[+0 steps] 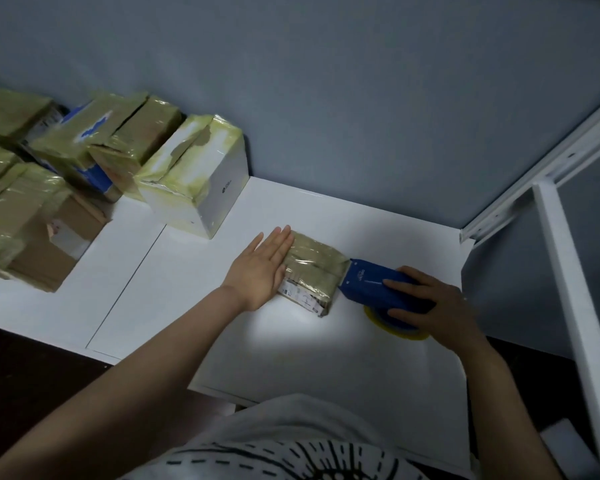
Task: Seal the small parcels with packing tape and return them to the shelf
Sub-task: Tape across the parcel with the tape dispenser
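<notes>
A small flat parcel (314, 271), brown and wrapped in shiny tape with a white label at its near end, lies on the white table (343, 358). My left hand (262, 268) lies flat against the parcel's left side, fingers straight. My right hand (437, 306) grips a blue tape dispenser (368, 282) whose front edge touches the parcel's right side. A yellowish tape roll (395, 329) shows under the dispenser.
A white taped box (201, 188) stands behind the parcel by the blue wall. Several taped cardboard parcels (49, 188) are piled at the left. A white metal shelf frame (568, 271) rises at the right.
</notes>
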